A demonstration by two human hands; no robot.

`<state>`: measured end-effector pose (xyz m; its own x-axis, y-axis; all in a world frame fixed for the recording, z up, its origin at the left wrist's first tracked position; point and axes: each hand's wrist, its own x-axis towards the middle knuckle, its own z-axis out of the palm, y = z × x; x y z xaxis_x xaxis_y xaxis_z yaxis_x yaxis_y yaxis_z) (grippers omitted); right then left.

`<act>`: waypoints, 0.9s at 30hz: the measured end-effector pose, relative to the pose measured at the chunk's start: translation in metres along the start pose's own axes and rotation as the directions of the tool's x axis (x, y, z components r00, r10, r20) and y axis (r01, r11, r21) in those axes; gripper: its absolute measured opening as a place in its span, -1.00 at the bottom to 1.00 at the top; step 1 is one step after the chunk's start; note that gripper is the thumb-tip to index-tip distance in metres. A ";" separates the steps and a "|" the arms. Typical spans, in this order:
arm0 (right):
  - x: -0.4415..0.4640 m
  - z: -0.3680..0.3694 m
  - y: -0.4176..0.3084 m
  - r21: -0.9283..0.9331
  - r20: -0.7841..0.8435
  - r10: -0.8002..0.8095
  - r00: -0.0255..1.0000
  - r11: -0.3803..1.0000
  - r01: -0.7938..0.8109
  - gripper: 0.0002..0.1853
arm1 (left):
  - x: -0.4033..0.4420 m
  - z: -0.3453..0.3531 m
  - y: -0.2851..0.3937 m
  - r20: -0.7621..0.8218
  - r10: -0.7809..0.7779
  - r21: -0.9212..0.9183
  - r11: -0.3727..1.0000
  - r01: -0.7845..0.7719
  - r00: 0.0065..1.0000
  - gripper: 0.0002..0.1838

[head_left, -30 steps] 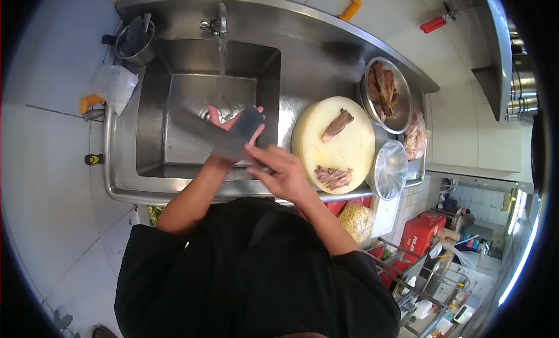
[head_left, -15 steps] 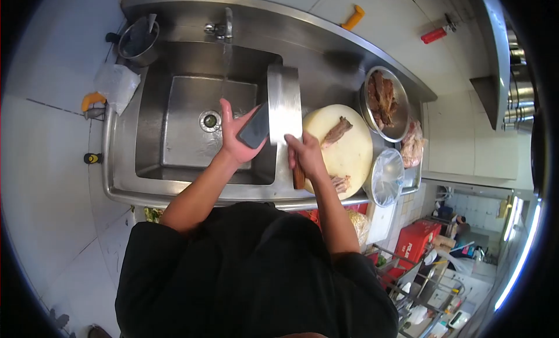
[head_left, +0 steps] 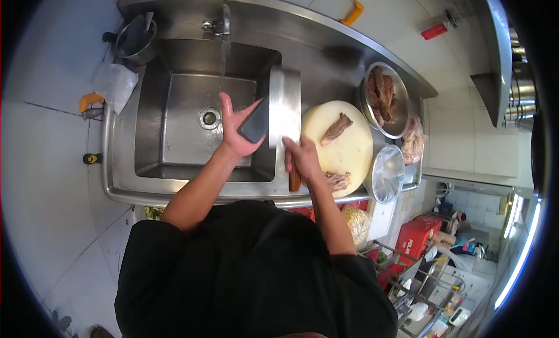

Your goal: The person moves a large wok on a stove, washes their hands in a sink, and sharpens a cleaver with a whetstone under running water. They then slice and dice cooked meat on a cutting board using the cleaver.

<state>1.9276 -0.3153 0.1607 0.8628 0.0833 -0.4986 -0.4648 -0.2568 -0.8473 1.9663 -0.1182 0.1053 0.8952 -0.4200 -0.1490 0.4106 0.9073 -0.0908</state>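
Note:
Over the right side of the sink (head_left: pixel 186 174), my left hand (head_left: pixel 234 134) supports a dark grey sharpening stone (head_left: pixel 254 122) on its palm, thumb stretched away. My right hand (head_left: pixel 304 159) is wrapped round the wooden handle of a wide cleaver (head_left: pixel 285 102). The blade stands beside the stone, its edge side close to or against it; exact contact is hard to tell. Right of the cleaver lies a round cutting board (head_left: pixel 349 154) bearing a piece of meat (head_left: pixel 337 129) and some pale cut pieces (head_left: pixel 338 180).
Water runs from the faucet (head_left: pixel 219 27) into the sink. A metal bowl of meat (head_left: pixel 384 96) stands behind the board, near a plastic-lined bowl (head_left: pixel 387 174) and bagged meat (head_left: pixel 413 141). A metal pot (head_left: pixel 136 42) and plastic bag (head_left: pixel 116 86) sit at left.
The cleaver and my right hand have shifted very slightly against the stone. My left hand stays nearly in place, still under the stone. The whole view has tilted a little.

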 end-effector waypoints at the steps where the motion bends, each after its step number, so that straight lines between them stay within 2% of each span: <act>1: -0.019 0.002 0.011 -0.072 0.060 0.042 0.997 0.997 -0.037 -0.72 | -0.002 0.012 0.008 -0.002 0.038 0.001 0.999 -0.038 0.999 0.31; 3: -0.060 0.004 0.023 -0.056 0.218 0.150 0.964 0.988 -0.141 -0.75 | 0.002 0.008 0.027 0.020 0.129 0.038 0.991 -0.130 0.991 0.32; 5: -0.069 0.003 0.024 0.001 0.253 0.188 0.949 0.981 -0.195 -0.77 | 0.001 0.011 0.026 -0.031 0.144 0.061 0.988 -0.142 0.989 0.28; 7: -0.034 0.000 0.009 -0.115 0.149 0.084 0.985 0.991 -0.067 -0.75 | -0.002 -0.005 0.007 0.145 -0.065 0.044 0.997 0.059 0.987 0.31; 8: -0.007 -0.003 -0.002 -0.057 0.104 0.017 0.994 0.998 -0.011 -0.73 | -0.007 0.009 -0.011 -0.023 -0.072 0.008 0.997 0.072 0.997 0.32; 9: 0.011 -0.004 -0.010 -0.006 0.060 -0.051 0.997 0.999 0.051 -0.71 | -0.005 0.006 -0.022 -0.033 -0.082 0.011 0.997 0.082 0.996 0.33; 11: 0.014 0.002 -0.010 0.057 0.008 -0.069 0.998 0.996 0.068 -0.69 | -0.002 -0.014 -0.017 0.170 -0.151 -0.163 0.970 0.179 0.974 0.33; 13: 0.003 0.011 -0.001 0.056 0.020 -0.038 0.999 0.998 0.037 -0.69 | -0.003 0.008 -0.004 0.102 -0.073 -0.019 0.997 0.075 0.992 0.35; 14: -0.019 0.015 0.000 -0.064 0.089 0.025 0.996 0.998 -0.019 -0.71 | -0.005 0.015 0.005 0.069 -0.023 0.054 0.998 0.019 0.997 0.36; 15: -0.037 0.018 0.012 -0.053 0.143 0.052 0.988 0.998 -0.045 -0.75 | -0.004 0.002 0.016 0.098 -0.028 0.048 0.999 0.023 0.995 0.37; 17: -0.044 0.017 0.026 0.032 0.196 0.104 0.975 0.993 -0.113 -0.77 | -0.004 0.014 0.013 -0.016 0.028 -0.100 0.995 -0.029 0.999 0.37; 19: -0.010 0.008 0.017 -0.125 0.105 -0.015 0.994 0.992 0.028 -0.76 | -0.007 -0.007 0.000 0.034 -0.069 0.016 0.998 0.068 0.997 0.35; 20: 0.011 0.003 0.006 -0.104 0.049 -0.024 0.999 0.994 0.029 -0.73 | -0.008 -0.003 -0.013 -0.035 -0.057 0.031 0.998 0.058 0.998 0.35; 21: 0.023 0.005 -0.017 -0.009 -0.029 -0.045 0.999 0.999 0.045 -0.70 | -0.006 -0.025 -0.013 0.269 -0.167 -0.260 0.936 0.239 0.948 0.36; 23: 0.032 0.008 -0.013 0.080 -0.082 -0.095 0.992 0.992 0.102 -0.69 | -0.006 -0.008 -0.014 -0.003 -0.053 0.036 0.998 0.053 0.999 0.36; 25: 0.005 0.011 0.003 -0.124 0.005 -0.001 1.000 0.992 0.002 -0.71 | -0.003 -0.002 0.002 0.042 -0.027 0.039 0.999 0.026 0.999 0.36; 26: -0.019 0.017 0.004 -0.157 0.062 0.060 0.996 0.986 -0.050 -0.74 | -0.002 -0.001 0.012 0.061 -0.012 0.040 0.999 0.010 0.998 0.36; 27: -0.034 0.015 0.022 -0.101 0.185 0.068 0.980 0.994 -0.050 -0.75 | 0.000 0.002 0.018 0.004 0.030 -0.016 0.999 -0.030 1.000 0.37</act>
<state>1.8852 -0.3092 0.1565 0.7779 0.2421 -0.5799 -0.4847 -0.3562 -0.7989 1.9739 -0.1019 0.1053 0.9080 -0.3921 -0.1479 0.3804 0.9192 -0.1019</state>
